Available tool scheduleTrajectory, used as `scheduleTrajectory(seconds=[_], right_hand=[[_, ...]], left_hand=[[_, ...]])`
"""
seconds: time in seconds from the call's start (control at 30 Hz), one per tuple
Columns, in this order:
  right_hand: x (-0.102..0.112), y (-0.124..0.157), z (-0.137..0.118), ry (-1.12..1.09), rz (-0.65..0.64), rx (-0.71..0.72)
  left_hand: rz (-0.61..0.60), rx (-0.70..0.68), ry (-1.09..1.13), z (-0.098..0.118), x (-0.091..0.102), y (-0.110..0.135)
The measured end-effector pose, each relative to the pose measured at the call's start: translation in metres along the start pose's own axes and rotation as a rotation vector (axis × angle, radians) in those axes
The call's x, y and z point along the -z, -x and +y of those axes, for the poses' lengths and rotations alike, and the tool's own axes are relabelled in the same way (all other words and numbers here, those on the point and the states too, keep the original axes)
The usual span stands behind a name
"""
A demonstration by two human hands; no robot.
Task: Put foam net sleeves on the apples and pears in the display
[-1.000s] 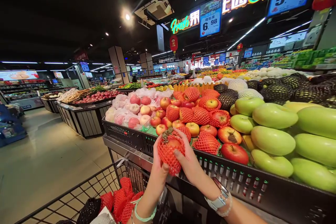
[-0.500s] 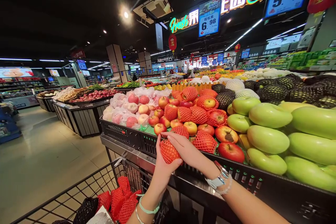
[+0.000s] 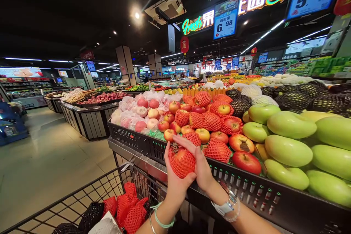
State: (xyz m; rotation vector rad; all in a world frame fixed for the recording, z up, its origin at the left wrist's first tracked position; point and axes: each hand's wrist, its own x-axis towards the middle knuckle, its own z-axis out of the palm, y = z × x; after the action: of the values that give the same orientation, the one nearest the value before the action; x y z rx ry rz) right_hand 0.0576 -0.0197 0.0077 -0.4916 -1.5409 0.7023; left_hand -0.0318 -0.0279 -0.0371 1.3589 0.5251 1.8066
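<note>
Between both hands is an apple in a red foam net [image 3: 182,161], held above the front edge of the fruit stand. My left hand [image 3: 175,181] cups it from the left and below, its thumb bent under the fruit. My right hand [image 3: 202,166] closes over its right side and top. Just beyond, red and yellow apples [image 3: 203,135], some in red nets, fill the display. Green apples [image 3: 287,150] are heaped to the right. At lower left, red netted fruit [image 3: 131,208] lies in a shopping cart [image 3: 68,201].
A black crate wall [image 3: 131,137] runs along the stand's front edge, above a metal rail [image 3: 153,166]. Peaches-like pink fruit in clear wrap [image 3: 142,111] sits at left. Another produce stand [image 3: 85,120] stands across the aisle floor [image 3: 63,153]. Price screens [image 3: 225,18] hang overhead.
Both hands have drawn slightly closer with the netted apple, which has turned so more of its top shows. The right hand now wraps further down its side. The view has shifted slightly.
</note>
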Motion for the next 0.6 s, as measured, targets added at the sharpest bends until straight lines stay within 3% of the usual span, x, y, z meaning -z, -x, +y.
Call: scheduleTrajectory(seconds=[0.07, 0.17, 0.27, 0.37, 0.47, 0.6], right_hand=[[0.005, -0.003, 0.004, -0.024, -0.05, -0.025], [0.022, -0.007, 0.011, 0.062, 0.0, -0.116], [0.047, -0.002, 0.013, 0.424, -0.029, -0.069], [0.068, 0.009, 0.015, 0.768, -0.155, 0.047], [0.078, 0.016, 0.02, 0.903, -0.186, 0.122], [0.079, 0.016, 0.024, 0.877, -0.166, 0.179]], left_hand=[[0.012, -0.083, -0.168, 0.0, 0.01, -0.014], [0.091, -0.243, -0.555, 0.002, 0.037, -0.058], [0.105, -0.302, -0.945, 0.0, 0.068, -0.116], [0.006, -0.265, -1.051, -0.01, 0.09, -0.16], [-0.119, -0.226, -1.115, -0.019, 0.1, -0.176], [-0.179, -0.197, -1.19, -0.025, 0.105, -0.17]])
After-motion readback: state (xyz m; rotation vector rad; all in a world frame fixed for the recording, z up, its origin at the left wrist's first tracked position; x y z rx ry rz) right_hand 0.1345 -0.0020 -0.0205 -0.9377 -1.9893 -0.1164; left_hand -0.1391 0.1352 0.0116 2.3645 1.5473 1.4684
